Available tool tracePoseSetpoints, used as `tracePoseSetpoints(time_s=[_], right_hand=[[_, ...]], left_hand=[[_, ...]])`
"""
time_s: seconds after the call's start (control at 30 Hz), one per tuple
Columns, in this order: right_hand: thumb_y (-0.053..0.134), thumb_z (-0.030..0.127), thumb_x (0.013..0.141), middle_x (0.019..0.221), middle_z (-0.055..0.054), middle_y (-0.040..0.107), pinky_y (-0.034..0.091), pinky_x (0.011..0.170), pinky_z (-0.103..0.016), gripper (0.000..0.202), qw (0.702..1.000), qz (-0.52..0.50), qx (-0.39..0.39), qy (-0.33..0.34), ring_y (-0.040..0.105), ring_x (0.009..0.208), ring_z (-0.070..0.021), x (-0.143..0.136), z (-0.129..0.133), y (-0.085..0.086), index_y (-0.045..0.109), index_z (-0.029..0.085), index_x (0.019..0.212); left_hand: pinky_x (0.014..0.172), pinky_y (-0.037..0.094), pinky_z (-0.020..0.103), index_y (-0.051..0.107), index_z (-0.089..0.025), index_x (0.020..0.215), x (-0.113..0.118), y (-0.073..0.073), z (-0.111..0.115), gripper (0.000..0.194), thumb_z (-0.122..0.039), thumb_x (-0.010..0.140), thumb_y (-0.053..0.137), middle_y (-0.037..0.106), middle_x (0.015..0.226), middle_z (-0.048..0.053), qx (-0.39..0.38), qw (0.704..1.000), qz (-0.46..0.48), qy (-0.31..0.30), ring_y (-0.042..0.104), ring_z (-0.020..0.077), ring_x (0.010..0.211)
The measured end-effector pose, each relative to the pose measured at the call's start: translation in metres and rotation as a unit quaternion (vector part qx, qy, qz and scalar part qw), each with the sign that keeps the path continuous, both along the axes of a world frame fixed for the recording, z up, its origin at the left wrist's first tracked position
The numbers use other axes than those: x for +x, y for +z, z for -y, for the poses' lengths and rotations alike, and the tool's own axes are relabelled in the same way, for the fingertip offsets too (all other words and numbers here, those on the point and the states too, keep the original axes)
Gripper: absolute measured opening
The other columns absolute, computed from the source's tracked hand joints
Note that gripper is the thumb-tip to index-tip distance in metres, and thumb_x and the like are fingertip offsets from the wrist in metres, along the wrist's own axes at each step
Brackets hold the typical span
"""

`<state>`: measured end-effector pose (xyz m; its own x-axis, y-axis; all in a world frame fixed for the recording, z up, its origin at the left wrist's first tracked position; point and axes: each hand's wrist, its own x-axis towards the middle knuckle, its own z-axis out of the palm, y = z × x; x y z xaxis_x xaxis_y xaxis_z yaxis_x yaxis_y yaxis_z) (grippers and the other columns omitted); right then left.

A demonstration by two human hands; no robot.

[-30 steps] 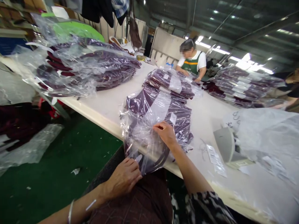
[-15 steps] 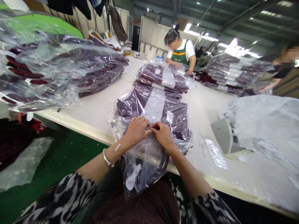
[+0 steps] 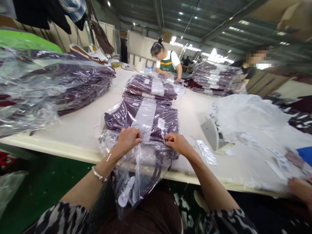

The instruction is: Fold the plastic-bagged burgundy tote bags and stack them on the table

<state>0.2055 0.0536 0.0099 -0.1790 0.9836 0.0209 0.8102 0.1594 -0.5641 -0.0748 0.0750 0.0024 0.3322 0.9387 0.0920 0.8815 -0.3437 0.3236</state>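
Across the edge of the table, the bag is pinched by the left hand and right hand (both curled nearly closed); tension is best matched, so the garment inside lies uncreased.

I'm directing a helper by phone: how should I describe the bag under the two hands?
Start at the white table, at its near edge. The left hand and right hand are on the bag, which holds dark purple fabric. Unlike the pile just behind it, its clear end hangs over that edge.
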Motion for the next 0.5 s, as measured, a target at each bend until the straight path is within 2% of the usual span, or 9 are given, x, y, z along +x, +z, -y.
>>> tracePoseSetpoints(time_s=[0.1,0.17,0.23,0.33,0.4,0.5], right_hand=[[0.071,0.013,0.076,0.086,0.001,0.076,0.049,0.074,-0.028,0.026,0.998,-0.001,0.054,-0.013,0.066,0.075,-0.0168,0.037,0.017,-0.006,0.077,0.024,0.098],[0.070,0.020,0.078,0.091,-0.002,0.077,0.051,0.078,-0.031,0.020,0.992,-0.024,0.113,-0.052,0.067,0.078,-0.0184,0.071,0.028,-0.005,0.078,0.023,0.096],[0.067,0.034,0.083,0.093,-0.006,0.078,0.052,0.082,-0.034,0.019,0.967,-0.070,0.188,-0.158,0.068,0.082,-0.0216,0.116,0.041,0.004,0.077,0.021,0.094],[0.061,0.047,0.086,0.099,-0.011,0.078,0.052,0.087,-0.037,0.034,0.880,-0.117,0.257,-0.381,0.069,0.096,-0.0277,0.189,0.058,0.027,0.075,0.018,0.097],[0.063,0.045,0.086,0.097,-0.013,0.077,0.052,0.087,-0.037,0.032,0.844,-0.124,0.229,-0.469,0.067,0.102,-0.0300,0.229,0.060,0.040,0.074,0.016,0.093],[0.070,0.039,0.089,0.084,-0.008,0.074,0.055,0.078,-0.034,0.024,0.850,-0.157,0.127,-0.487,0.069,0.088,-0.0239,0.261,0.044,0.044,0.072,0.015,0.083]], left_hand=[[0.072,0.033,0.032,0.071,-0.022,0.082,-0.001,0.004,-0.002,0.013,-0.033,0.084,0.065,0.074,0.087,0.002,-0.015,1.000,-0.006,0.000,0.064,0.0234,0.087],[0.069,0.031,0.031,0.072,-0.022,0.083,-0.002,0.003,-0.005,0.016,-0.035,0.085,0.063,0.074,0.084,0.002,-0.016,1.000,-0.007,-0.004,0.064,0.0237,0.084],[0.069,0.029,0.030,0.072,-0.022,0.083,-0.003,0.000,-0.010,0.017,-0.035,0.086,0.062,0.074,0.083,0.002,-0.014,1.000,-0.005,-0.010,0.064,0.0238,0.083],[0.070,0.027,0.029,0.071,-0.023,0.082,-0.004,-0.004,-0.014,0.014,-0.031,0.087,0.062,0.073,0.080,-0.001,-0.014,1.000,-0.005,-0.005,0.063,0.0228,0.084],[0.069,0.026,0.028,0.070,-0.024,0.080,-0.004,-0.006,-0.016,0.012,-0.029,0.087,0.061,0.073,0.078,-0.003,-0.016,1.000,-0.007,-0.006,0.062,0.0218,0.083],[0.068,0.024,0.027,0.069,-0.024,0.079,-0.004,-0.006,-0.018,0.013,-0.028,0.086,0.060,0.072,0.075,-0.004,-0.024,1.000,-0.014,-0.003,0.062,0.0198,0.079]])
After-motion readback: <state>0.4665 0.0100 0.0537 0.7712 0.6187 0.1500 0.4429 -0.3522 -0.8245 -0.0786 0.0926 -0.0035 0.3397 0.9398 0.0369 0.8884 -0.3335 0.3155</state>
